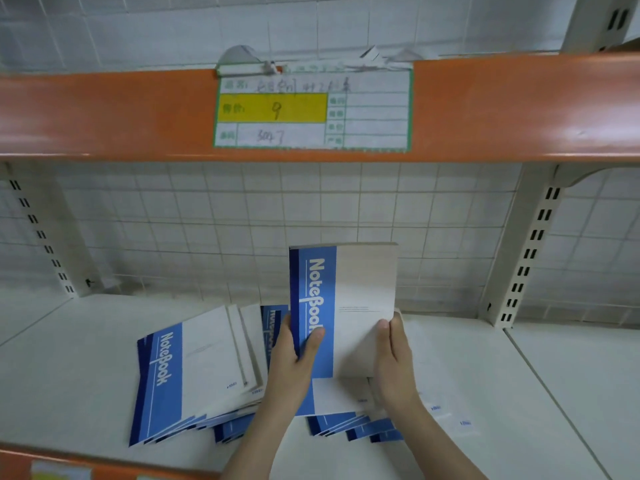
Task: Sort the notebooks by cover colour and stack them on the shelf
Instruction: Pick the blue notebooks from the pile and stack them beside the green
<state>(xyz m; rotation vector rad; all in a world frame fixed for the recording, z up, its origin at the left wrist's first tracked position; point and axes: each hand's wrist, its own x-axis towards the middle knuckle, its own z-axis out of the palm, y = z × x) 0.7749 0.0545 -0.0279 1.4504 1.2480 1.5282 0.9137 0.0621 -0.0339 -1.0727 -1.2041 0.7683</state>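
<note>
Both hands [294,362] hold a blue notebook [343,306] above the shelf [86,358].

A white tiled wall [242,209] stands behind a white wire grid [381,202]. Two cream slotted uprights [530,251] rise at left and right, the right one bearing a bracket [581,174]. An orange rail [502,109] fronts the upper level, glossy with soft highlights, and carries a price tag [311,110] with a yellow field and handwriting. Another orange rail [14,462] edges the bottom left corner.
</note>
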